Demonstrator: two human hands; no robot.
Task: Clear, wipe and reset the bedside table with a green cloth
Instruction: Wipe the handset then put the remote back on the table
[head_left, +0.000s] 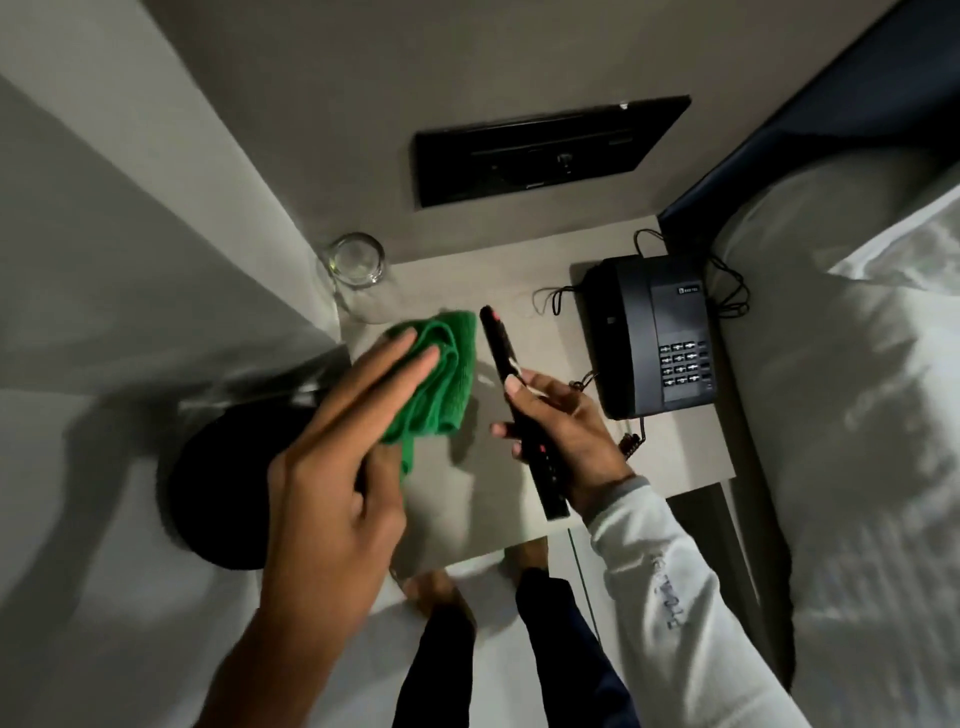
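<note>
My left hand (337, 457) holds a bunched green cloth (436, 379) over the left part of the bedside table (488, 499), fingers stretched out along the cloth. My right hand (563, 431) grips a long black remote control (506, 358), lifted above the middle of the tabletop and pointing toward the wall. A black corded telephone (652, 332) sits at the table's right side. In the back left corner stands a clear drinking glass (356, 260).
A black panel (545, 148) is set in the wall behind the table. A bed with white linen (857, 389) lies right of the table. A round black bin (218, 493) stands on the floor at left. My bare feet (441, 587) show below the table's front edge.
</note>
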